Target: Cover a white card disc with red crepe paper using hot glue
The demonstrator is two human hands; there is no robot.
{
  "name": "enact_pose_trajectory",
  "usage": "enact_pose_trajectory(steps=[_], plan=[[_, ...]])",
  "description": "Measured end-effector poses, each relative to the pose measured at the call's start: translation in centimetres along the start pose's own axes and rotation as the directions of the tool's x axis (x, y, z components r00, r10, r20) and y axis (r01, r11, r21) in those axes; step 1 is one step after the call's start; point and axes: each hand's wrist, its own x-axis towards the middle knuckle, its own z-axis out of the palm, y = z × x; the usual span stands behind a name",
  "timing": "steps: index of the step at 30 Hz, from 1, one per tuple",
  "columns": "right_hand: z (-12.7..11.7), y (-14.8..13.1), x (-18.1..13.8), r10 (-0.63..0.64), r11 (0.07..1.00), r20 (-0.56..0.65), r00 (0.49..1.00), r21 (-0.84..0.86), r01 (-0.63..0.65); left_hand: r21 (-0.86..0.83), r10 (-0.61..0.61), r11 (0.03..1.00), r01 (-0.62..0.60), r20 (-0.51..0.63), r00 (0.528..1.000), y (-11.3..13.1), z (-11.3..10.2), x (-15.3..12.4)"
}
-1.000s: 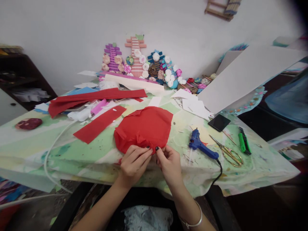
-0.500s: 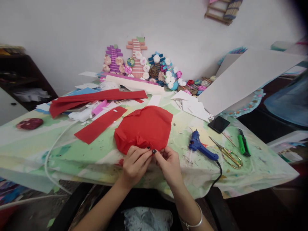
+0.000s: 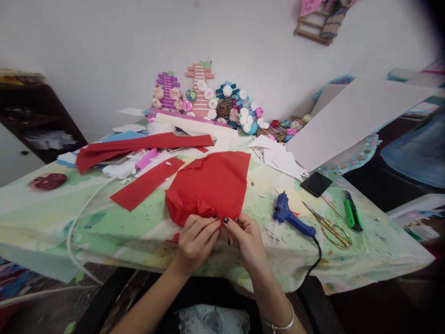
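A crumpled sheet of red crepe paper [image 3: 210,185] lies on the table in front of me. My left hand [image 3: 194,241] and my right hand [image 3: 245,239] meet at its near edge, fingers pinched on the gathered paper. Both hands rest on the table's front edge. The paper fans out away from my hands, with its far right corner flat and angular.
A blue glue gun [image 3: 292,218] with a black cord lies right of my hands, then gold scissors [image 3: 330,225], a green cutter [image 3: 352,211] and a black phone [image 3: 316,184]. Red paper strips [image 3: 146,183] lie left. Paper-flower crafts [image 3: 208,99] stand by the wall. A large white board [image 3: 351,118] leans at right.
My hands have stayed pinched at the paper's near edge. The red sheet's far right side has spread into a flatter, more angular shape. The view has tilted down slightly.
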Motion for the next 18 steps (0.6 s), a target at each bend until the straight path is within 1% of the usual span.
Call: enact_pose_trajectory(steps=[2,4,8,11,15,17,18], plan=[[-0.21,0.11,0.01,0.002,1.0,0.02,1.0,-0.032,-0.001,-0.003,-0.001,1.0,0.001,0.01,1.0,-0.07,-0.02,-0.17],[-0.24,0.25,-0.02,-0.01,1.0,0.012,1.0,-0.023,0.01,-0.01,-0.002,1.0,0.002,0.016,1.0,-0.11,-0.02,-0.29],[-0.02,0.32,-0.19,-0.033,0.999,-0.061,0.998,0.038,0.036,-0.012,-0.002,1.0,0.002,0.027,1.0,-0.03,-0.05,-0.33],[0.06,0.31,-0.29,-0.045,0.998,-0.093,0.995,0.034,0.048,0.022,0.011,1.0,-0.012,0.043,0.999,0.1,0.01,-0.41],[-0.06,0.49,-0.43,-0.056,0.998,-0.092,0.994,-0.008,0.055,0.081,0.029,0.996,-0.032,0.036,0.999,0.21,0.02,-0.53],[-0.13,0.53,-0.67,-0.023,0.999,-0.066,0.998,-0.041,0.02,0.06,0.032,0.998,-0.036,0.073,0.997,0.11,-0.25,-0.32],[-0.19,0.47,-0.89,0.007,0.998,-0.034,0.999,-0.063,-0.009,0.044,0.04,0.998,-0.045,0.098,0.994,-0.03,-0.49,-0.12]])
